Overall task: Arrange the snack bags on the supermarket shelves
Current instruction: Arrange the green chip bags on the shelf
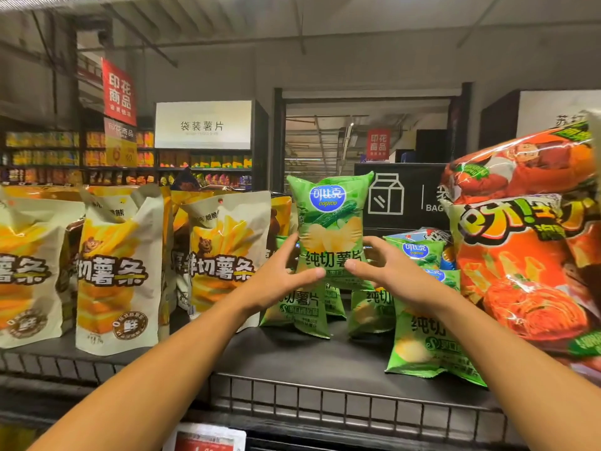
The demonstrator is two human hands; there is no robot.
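A green potato chip bag (pixel 330 219) stands upright above the dark shelf (pixel 292 356), held between both hands. My left hand (pixel 279 278) grips its lower left side with the thumb across the front. My right hand (pixel 387 271) grips its lower right side the same way. Several more green chip bags (pixel 422 336) stand and lean on the shelf below and to the right of it; some are partly hidden behind my hands.
Cream and yellow fries pouches (pixel 117 271) fill the shelf's left half. Large orange snack bags (pixel 527 249) are piled at the right. A wire rail (pixel 325 405) runs along the shelf front, with a price tag (pixel 208 439) below. Other stocked shelves stand far behind.
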